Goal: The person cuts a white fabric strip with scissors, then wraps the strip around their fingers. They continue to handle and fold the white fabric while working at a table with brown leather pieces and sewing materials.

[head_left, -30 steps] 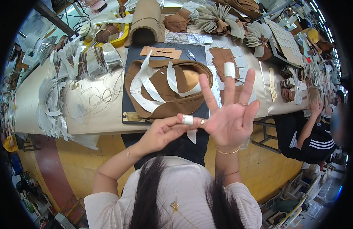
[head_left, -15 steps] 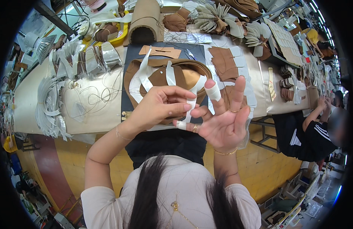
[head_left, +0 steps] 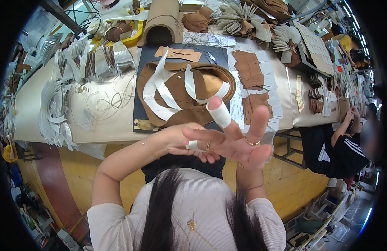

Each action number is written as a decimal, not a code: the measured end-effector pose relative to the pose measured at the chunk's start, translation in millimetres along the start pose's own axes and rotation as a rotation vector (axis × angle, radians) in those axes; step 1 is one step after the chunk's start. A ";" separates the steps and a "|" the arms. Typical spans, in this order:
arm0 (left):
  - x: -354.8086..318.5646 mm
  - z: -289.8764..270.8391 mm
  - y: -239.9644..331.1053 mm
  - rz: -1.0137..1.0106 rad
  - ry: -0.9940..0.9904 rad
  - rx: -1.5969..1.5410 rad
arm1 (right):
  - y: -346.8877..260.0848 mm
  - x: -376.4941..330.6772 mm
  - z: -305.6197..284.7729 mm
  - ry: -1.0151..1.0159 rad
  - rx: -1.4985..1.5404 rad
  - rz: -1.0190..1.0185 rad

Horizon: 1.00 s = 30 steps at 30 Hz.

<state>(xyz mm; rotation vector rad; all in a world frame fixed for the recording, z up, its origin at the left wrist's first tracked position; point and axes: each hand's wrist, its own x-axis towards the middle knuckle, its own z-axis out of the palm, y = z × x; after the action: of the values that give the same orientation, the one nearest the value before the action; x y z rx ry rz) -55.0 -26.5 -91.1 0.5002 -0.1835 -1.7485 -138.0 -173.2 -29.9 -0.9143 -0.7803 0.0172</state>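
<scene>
My right hand is raised in front of the table edge, palm up, fingers spread and nothing in them. White tape wraps one raised finger, and another strip of tape circles a lower finger that wears a ring. Crossing behind and below it is my left hand; most of its fingers are hidden, with a few bent fingertips showing underneath. Just beyond both hands lies a coiled brown leather-like piece with white strips across it, on a dark board.
Brown cut pieces with white backing lie right of the board. A pen and a flat tan piece sit behind the coil. Bundled white strips and loose cord are left. Another person works at right.
My left hand has slid down and behind my right hand; the white strip seen between its fingers no longer shows. My right hand has moved nearer, uncovering the coiled piece.
</scene>
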 end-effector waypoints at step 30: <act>-25.2 46.1 -17.9 1.077 0.224 0.823 | 3.4 -9.8 -20.6 0.490 0.169 -0.277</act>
<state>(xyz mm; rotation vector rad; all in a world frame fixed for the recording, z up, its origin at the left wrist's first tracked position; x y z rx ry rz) -86.5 -4.6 -51.0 0.9486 -0.8530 -0.4967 -131.5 -188.8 -45.6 -0.6069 -0.4324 -0.3670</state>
